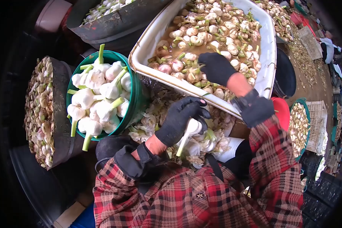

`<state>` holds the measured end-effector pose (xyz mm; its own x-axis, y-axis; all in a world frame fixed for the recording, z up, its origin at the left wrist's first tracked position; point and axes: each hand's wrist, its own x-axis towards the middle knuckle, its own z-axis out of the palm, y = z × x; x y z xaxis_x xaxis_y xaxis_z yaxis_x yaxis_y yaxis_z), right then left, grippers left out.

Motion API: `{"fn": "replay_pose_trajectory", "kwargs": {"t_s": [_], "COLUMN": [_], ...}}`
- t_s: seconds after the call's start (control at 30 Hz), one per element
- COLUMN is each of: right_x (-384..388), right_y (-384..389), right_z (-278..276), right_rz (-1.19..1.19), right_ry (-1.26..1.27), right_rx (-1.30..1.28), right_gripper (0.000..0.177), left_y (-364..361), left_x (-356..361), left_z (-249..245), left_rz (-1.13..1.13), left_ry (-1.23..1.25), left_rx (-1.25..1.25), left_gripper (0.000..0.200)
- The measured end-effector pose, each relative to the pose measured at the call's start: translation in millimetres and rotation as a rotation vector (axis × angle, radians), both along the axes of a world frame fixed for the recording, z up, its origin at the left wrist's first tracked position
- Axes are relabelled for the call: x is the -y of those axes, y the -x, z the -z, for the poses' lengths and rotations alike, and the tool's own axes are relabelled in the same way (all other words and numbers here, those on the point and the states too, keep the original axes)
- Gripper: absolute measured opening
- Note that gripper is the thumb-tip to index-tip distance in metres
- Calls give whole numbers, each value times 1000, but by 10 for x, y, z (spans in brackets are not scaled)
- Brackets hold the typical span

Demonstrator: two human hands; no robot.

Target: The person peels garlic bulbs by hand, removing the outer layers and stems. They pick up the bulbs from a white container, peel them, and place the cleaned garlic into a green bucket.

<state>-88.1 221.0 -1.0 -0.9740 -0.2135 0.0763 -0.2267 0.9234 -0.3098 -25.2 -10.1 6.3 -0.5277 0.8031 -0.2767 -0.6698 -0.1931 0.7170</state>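
Observation:
My left hand (pixel 183 118), in a black glove with a bare fingertip showing, is closed around a clean white garlic bulb (pixel 192 127). The bulb's trimmed green stem points down toward my lap. Over the white tub (pixel 170 78), my right hand (pixel 217 68), also black-gloved, has its fingers curled at an unpeeled garlic bulb (pixel 194 74); its fingertips are partly hidden. Many dirty garlic bulbs (pixel 231 48) lie in brownish water inside that tub. To the left stands a green bucket (pixel 135 99) heaped with peeled white garlic (pixel 96 79).
Loose garlic skins (pixel 152 125) pile up below the tub. A dark container of unpeeled garlic (pixel 41 117) stands at far left, another container (pixel 114 24) behind the bucket. At right are a red basin (pixel 280 113), a green-rimmed basket of garlic (pixel 299 127) and pale crates (pixel 316 123).

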Motion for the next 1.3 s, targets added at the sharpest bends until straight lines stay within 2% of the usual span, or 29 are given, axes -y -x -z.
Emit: {"fn": "replay_pose_trajectory", "kwargs": {"t_s": [0.07, 0.1, 0.2, 0.27, 0.37, 0.4, 0.47, 0.53, 0.6, 0.63, 0.67, 0.73, 0.77, 0.83, 1.13, 1.3], "right_x": [-117, -137, -96, 7, 189, 225, 347, 448, 581, 669, 727, 817, 855, 884, 1004, 979], "right_y": [-243, -396, -846, -1084, -1249, -1256, -1226, -1239, -1244, -1238, -1235, -1226, -1219, -1239, -1294, -1279], "right_z": [-141, -250, -449, -469, -371, -335, -280, -371, -476, -514, -534, -551, -529, -488, -456, -425], "right_rz": [119, 217, 404, 359, 399, 401, 446, 496, 484, 482, 486, 440, 448, 469, 563, 552], "right_ry": [124, 297, 843, 1034, 1258, 1265, 963, 934, 849, 872, 872, 655, 635, 607, 580, 555], "right_rx": [-185, -159, -59, -41, 24, 18, -173, -184, -292, -332, -330, -459, -470, -458, -463, -487], "right_gripper": [15, 15, 12, 17, 22, 22, 24, 26, 25, 21, 21, 18, 15, 14, 8, 8], "left_y": [-19, 3, 17, 13, 115, 109, 90, 97, 59, 66, 69, 71, 65, 42, -78, -102], "left_x": [4, 8, 8, 13, -3, -12, -32, -44, -110, -118, -126, -135, -123, -97, -158, -146], "left_z": [55, 3, -78, -112, -143, -170, -249, -283, -267, -234, -173, -67, -70, -91, -53, -113], "left_rz": [-37, -1, -1, -19, 100, 107, -100, -150, -367, -407, -405, -501, -499, -508, -593, -557], "left_ry": [-84, -41, -125, -172, -72, -68, -109, -59, 40, 79, 81, 187, 188, 418, 260, 302], "left_rx": [-256, -169, -36, -31, -593, -597, 5, 35, -216, -242, -239, -630, -630, -777, -707, -777], "left_gripper": [34, 45, 56, 62, 54, 54, 45, 38, 41, 47, 47, 50, 50, 51, 44, 44]}}
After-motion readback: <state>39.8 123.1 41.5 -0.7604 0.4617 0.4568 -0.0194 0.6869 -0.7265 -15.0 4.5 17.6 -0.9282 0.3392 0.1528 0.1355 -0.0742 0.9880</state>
